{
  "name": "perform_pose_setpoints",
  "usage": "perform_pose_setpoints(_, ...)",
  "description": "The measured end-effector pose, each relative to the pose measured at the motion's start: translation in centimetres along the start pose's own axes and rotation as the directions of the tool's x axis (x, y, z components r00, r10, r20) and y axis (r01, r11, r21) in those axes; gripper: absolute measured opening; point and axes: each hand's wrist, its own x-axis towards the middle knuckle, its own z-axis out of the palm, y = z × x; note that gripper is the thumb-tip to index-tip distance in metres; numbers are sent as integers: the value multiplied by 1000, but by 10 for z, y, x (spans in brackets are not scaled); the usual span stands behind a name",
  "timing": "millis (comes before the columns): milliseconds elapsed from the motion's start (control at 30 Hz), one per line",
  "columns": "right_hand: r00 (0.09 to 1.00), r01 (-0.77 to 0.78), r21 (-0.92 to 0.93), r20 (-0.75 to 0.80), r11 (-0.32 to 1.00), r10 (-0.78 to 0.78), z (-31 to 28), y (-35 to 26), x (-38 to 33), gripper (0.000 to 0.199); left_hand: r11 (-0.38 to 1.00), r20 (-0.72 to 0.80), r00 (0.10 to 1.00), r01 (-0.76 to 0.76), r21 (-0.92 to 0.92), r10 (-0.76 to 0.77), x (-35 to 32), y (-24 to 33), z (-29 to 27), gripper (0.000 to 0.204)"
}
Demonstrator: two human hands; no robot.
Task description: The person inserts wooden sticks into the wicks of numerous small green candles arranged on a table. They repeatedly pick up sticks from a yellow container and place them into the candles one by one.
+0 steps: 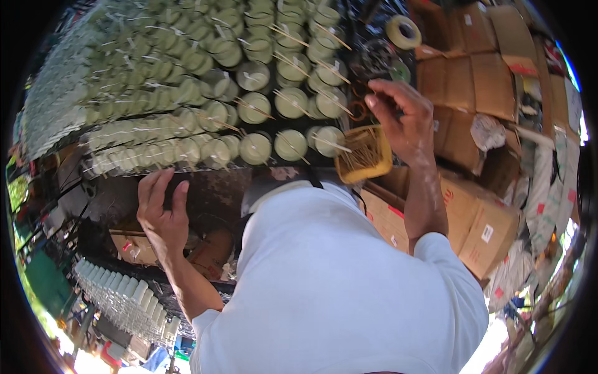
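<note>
Rows of glass jars filled with pale green wax (254, 107) cover the black table top in front of me. Thin wooden sticks (291, 103) lie across many of them, some in pairs, and white wicks show on several. At the table's near right edge is a yellow basket (346, 176) with a bundle of loose sticks (364, 153) inside. My right hand (408, 121) hovers just beyond the basket's right side, thumb and forefinger apart, with nothing visible between them. By the table's near left edge, my left hand (163, 212) is open, fingers loosely bent, close to the front row of jars.
A roll of tape (403, 32) lies at the far right of the table. Brown cardboard boxes (470, 81) are stacked to the right, more boxes (473, 218) beside my right arm. Behind my left arm stand rows of white-topped glass pieces (118, 290). A crumpled plastic bag (488, 133) rests on the boxes.
</note>
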Motion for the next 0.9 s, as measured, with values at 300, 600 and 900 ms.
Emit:
perform_pose_setpoints(300, 876, -404, -286, 151, 869, 458, -20, 140, -129, 18, 979, 173, 978, 145, -143, -120, -71, 38, 31, 29)
perform_pose_setpoints(600, 908, 65, -433, 400, 899, 127, 80, 232, -188, 16, 986, 320, 945, 111, -122, -66, -92, 77, 42, 28)
perform_pose_setpoints(900, 960, -182, -318, 146, 930, 238, 73, 209, -166, 12, 986, 236, 971, 66, -151, -29, -104, 59, 26, 30)
